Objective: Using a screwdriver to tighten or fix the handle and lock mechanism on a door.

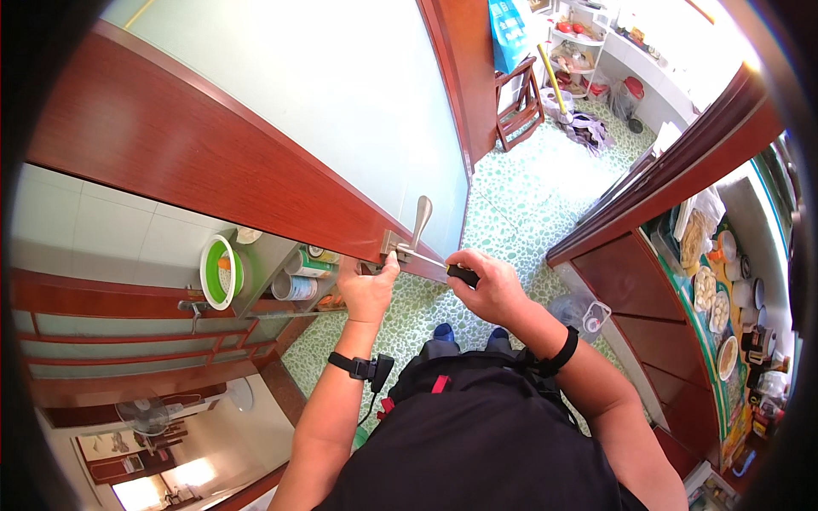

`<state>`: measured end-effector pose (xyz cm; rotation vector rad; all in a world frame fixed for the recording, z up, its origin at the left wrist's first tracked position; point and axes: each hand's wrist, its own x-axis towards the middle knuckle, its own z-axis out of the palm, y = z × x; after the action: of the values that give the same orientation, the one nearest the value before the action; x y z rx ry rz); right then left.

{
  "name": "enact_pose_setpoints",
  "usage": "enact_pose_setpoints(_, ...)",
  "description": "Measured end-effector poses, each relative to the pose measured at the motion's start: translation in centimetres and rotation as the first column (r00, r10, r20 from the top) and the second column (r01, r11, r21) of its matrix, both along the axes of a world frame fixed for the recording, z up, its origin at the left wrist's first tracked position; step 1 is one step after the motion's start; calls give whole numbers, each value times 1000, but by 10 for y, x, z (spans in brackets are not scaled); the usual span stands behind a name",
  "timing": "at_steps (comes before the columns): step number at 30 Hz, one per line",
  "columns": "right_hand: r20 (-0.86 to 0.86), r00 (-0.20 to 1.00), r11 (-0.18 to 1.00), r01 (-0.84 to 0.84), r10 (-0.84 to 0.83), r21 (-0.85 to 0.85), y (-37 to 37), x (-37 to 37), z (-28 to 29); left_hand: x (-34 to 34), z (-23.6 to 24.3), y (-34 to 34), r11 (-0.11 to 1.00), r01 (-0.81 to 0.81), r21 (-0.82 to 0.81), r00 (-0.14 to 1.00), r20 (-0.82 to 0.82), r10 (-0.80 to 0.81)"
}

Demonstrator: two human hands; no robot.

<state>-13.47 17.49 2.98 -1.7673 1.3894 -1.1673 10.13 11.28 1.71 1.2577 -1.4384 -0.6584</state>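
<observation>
Head view: right hand (487,285) grips a screwdriver (434,266) at the door handle (419,220); left hand (368,289) closed on the door edge (375,266)

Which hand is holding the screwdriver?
The right hand grips the screwdriver by its black handle; the left hand only presses against the door's edge.

1. A single head-worn fisheye view looks steeply down from above the person's chest, forearms entering from the lower edge.
2. It faces the door (256,162) edge close up; straight lines bend near the rim.
3. The pebble-tiled floor (528,196) lies far below.
</observation>
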Motion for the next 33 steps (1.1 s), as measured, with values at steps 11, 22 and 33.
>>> enact_pose_setpoints(11, 13, 999, 998, -43, 42, 55, -5, -3, 2, 3, -3, -2, 1000, 4, -5, 1000, -29, -5)
enact_pose_setpoints(22, 53, 998, 997, -32, 28, 76, -5, -1, -4, 2, -5, -1, 1000, -13, -21, 1000, -22, 12)
enact_pose_setpoints(33, 6, 1000, 1000, -29, 29, 1, -4, 0, 1, 6, -11, -3, 998, -27, -64, 998, 47, 30)
